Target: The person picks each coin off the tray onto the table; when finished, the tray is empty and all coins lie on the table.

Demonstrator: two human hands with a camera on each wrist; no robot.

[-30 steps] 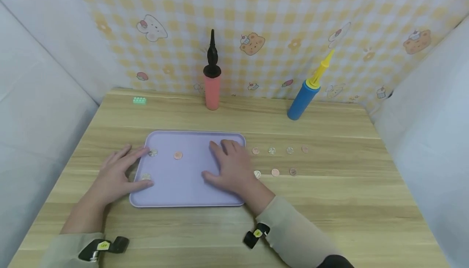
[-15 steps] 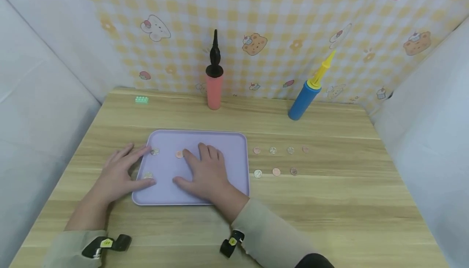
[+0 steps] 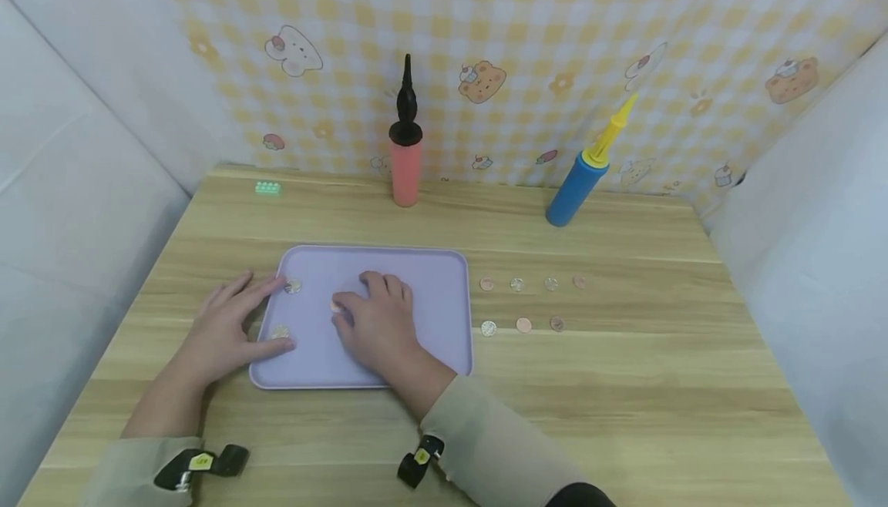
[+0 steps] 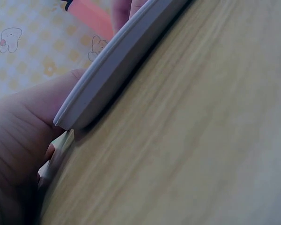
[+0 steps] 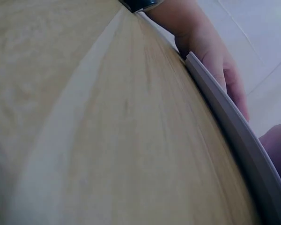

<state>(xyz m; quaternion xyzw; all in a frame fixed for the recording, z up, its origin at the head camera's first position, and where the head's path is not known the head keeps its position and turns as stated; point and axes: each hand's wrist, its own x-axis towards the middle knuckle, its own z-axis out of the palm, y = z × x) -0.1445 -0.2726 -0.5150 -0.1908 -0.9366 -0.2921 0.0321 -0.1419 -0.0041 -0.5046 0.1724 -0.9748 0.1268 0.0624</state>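
Observation:
A lilac tray [image 3: 416,337] lies on the wooden table. Across its left edge rests my left hand [image 3: 222,330], fingers and thumb spread and fairly straight; the thumb lies on the tray. Near that hand's fingertips is one silver coin [image 3: 294,287], and a second silver coin [image 3: 280,332] sits beside the thumb. Over the middle of the tray, my right hand [image 3: 381,326] pinches a copper coin [image 3: 336,307] between thumb and forefinger, partly covering it. The left wrist view shows the tray's side [image 4: 98,79] close up. In the right wrist view only part of my right hand [image 5: 277,152] appears.
Several coins [image 3: 523,325] lie in two rows right of the tray. Behind stand a pink hand pump [image 3: 405,172] with a black top and a leaning blue pump [image 3: 577,189] with a yellow nozzle. A mint toy brick [image 3: 267,188] sits at the back left.
My right hand has moved left across the tray, its thumb and forefinger closing on the copper coin, which has shifted slightly toward me. My left hand has stayed in place.

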